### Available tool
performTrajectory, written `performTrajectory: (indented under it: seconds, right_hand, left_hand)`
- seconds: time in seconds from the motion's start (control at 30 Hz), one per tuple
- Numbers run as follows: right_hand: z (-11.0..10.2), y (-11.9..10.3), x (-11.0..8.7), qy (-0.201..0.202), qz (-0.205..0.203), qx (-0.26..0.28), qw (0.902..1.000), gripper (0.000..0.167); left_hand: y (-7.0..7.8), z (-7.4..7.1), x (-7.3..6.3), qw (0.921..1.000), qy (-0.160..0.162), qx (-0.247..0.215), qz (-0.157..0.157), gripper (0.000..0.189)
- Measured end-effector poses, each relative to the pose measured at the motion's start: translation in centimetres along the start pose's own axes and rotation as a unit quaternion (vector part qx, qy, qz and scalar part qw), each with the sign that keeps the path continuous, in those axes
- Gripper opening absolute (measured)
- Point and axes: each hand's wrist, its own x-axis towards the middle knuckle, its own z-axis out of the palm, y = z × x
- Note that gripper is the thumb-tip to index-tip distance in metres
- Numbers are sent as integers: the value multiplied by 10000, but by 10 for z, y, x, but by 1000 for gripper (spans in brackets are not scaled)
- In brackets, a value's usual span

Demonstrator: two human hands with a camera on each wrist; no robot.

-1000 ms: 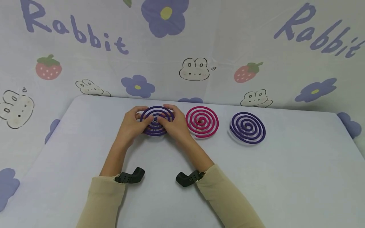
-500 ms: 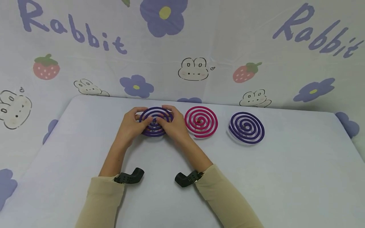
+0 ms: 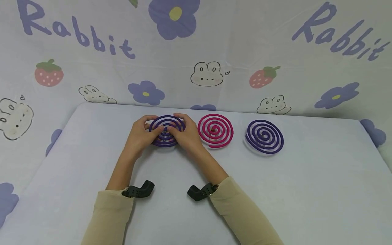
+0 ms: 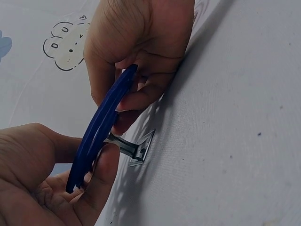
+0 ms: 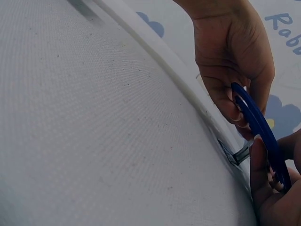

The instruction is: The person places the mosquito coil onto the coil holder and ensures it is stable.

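Observation:
My left hand (image 3: 139, 134) and right hand (image 3: 189, 134) both hold a purple-blue mosquito coil (image 4: 101, 125) by its opposite sides, thumbs on top near the centre and fingers beneath the rim. Under the coil, the left wrist view shows a small metal stand (image 4: 127, 147) with a flat base on the white table. The coil is at the stand's upper end; the exact contact at its centre is hidden by fingers. To the right of my hands sits a pink mosquito coil (image 3: 215, 130), and further right a second purple mosquito coil (image 3: 265, 136), slightly tilted.
The white table (image 3: 312, 183) ends at a back edge just beyond the coils. Behind it hangs a cloth (image 3: 101, 75) printed with rabbits, flowers and strawberries. A black wrist camera (image 3: 139, 189) sticks out from the left sleeve, another black wrist camera (image 3: 202, 192) from the right.
The whole head view has shifted slightly. Both hands keep their hold on the purple-blue coil, which stays in nearly the same place; the other coils have not moved.

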Motion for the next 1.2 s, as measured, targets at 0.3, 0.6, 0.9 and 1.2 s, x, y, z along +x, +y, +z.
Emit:
performTrajectory:
  seconds: [0.3,0.6,0.9,1.2]
  right_hand:
    - [2,-1,1,6,18,-78,10000,51]
    - [1,-8,0,29,248,7,9997,51]
    - [1,-10,2,-76,403,7,9992,51]
    - [2,-9,3,10,223,-75,9997,52]
  left_hand:
    - [-2,-3,1,9999,-52,-144,1,57]
    - [-4,0,2,9995,-43,-296,-59,57]
    - [-4,-2,3,9992,-54,-353,-165,57]
    - [-5,-3,4,9983,-178,-509,-237,60]
